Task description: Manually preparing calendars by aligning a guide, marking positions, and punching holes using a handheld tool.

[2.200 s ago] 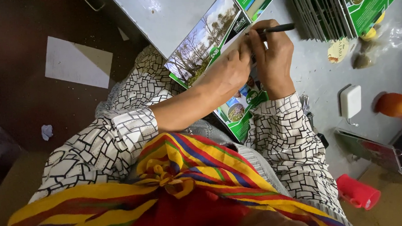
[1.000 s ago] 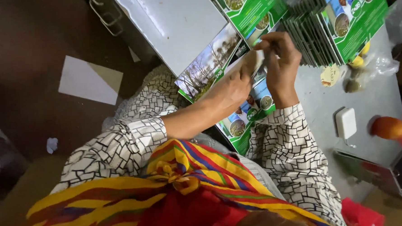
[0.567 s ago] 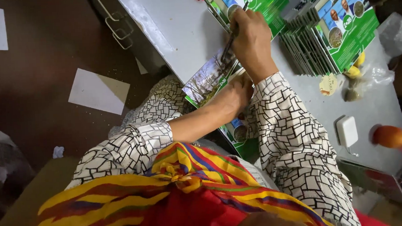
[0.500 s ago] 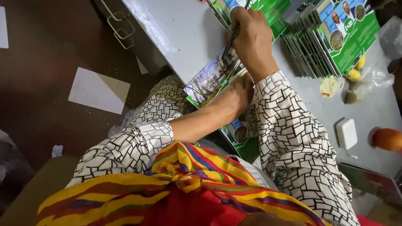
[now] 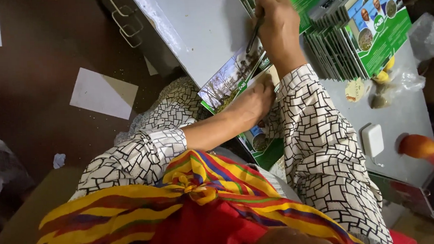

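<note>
**Pen held over printed sheets at a grey table**

At the near edge of the grey table (image 5: 198, 30), a slim dark pen (image 5: 253, 36) sat in the person's right hand (image 5: 277, 29), the fingers closed around it in a writing grip. The pen's long axis ran on a slant, its upper end toward the hand's knuckles and its tip pointing down and to the left, toward the person's body, so that it met the printed sheet below. Whether the tip touched the paper could not be told.

The left hand (image 5: 255, 103) lay flat and fairly narrow, fingers together, pressing on a glossy sheet with a landscape photo (image 5: 227, 80), apparently to keep it from sliding off the table edge, which it overhung. Its fingertips were hidden under the right sleeve.

Just beyond, to the right, a fanned stack of green leaflets (image 5: 364, 32) stood on the table, within reach of the writing hand. Further right lay a crumpled clear bag (image 5: 396, 82), a white plug adapter (image 5: 373, 140) and an orange object (image 5: 417, 146). On the dark floor to the left lay a white sheet of paper (image 5: 103, 93).
</note>
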